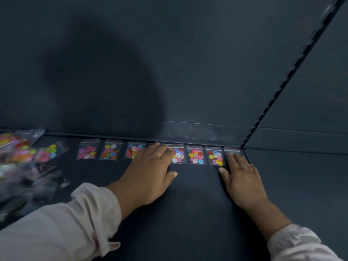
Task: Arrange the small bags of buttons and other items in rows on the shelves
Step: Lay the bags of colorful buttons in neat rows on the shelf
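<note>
Several small clear bags of coloured buttons lie in a row along the back edge of a dark shelf (188, 194). My left hand (150, 168) lies flat with straight fingers on a bag in the middle of the row, mostly hiding it, beside the bag with a white button (177, 154). My right hand (239, 172) rests flat, fingertips on the rightmost bag (232, 152) at the shelf's right end. Between the hands lie two bags (196, 155) (215, 156). Left of my left hand lie a pink bag (87, 150), a green-orange bag (110, 150) and a third bag (132, 149).
A loose heap of button bags (20, 147) and darker packets (37, 176) lies at the left of the shelf. One bag (50, 150) lies askew beside the heap. A slotted upright (293, 66) rises from the right end of the row. The dark back panel stands behind.
</note>
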Demonstrator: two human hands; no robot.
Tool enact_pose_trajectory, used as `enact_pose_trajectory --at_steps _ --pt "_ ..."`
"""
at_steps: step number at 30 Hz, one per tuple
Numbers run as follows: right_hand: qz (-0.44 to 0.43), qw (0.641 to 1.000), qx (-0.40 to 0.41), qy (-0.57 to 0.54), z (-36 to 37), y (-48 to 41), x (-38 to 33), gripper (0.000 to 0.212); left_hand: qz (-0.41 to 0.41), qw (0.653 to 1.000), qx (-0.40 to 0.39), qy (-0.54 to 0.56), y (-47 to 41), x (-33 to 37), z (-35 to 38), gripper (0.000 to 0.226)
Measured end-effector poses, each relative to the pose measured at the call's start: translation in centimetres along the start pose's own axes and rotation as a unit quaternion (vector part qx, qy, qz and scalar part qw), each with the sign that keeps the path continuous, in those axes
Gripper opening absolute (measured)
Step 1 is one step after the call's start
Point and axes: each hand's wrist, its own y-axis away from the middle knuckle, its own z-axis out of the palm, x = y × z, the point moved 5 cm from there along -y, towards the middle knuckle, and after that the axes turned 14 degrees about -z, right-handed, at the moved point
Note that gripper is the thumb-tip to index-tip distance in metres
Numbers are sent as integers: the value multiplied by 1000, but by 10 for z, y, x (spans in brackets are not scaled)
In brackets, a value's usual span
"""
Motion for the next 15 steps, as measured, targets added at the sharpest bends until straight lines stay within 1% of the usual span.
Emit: enact_pose_trajectory --at_steps 2,6,8,11,13,15 --pt "7 1000 -10 3 -2 1 -2 76 -6 1000 -1 5 3 -9 -2 63" --pt "18 999 25 -21 -19 1 -26 82 -17 1000 12 12 13 -34 -14 63" --pt "3 998 46 -41 -30 -5 -53 73 -29 999 20 12 20 -51 -22 63" --pt "-66 992 88 -66 -47 -19 -113 59 -56 998 36 8 35 -85 -34 63" --pt "-126 984 91 -87 -55 -25 -164 57 -72 996 52 5 47 -112 -41 63" --pt "-187 973 77 -114 -58 -25 -221 60 -92 994 65 -10 61 -144 -48 63"
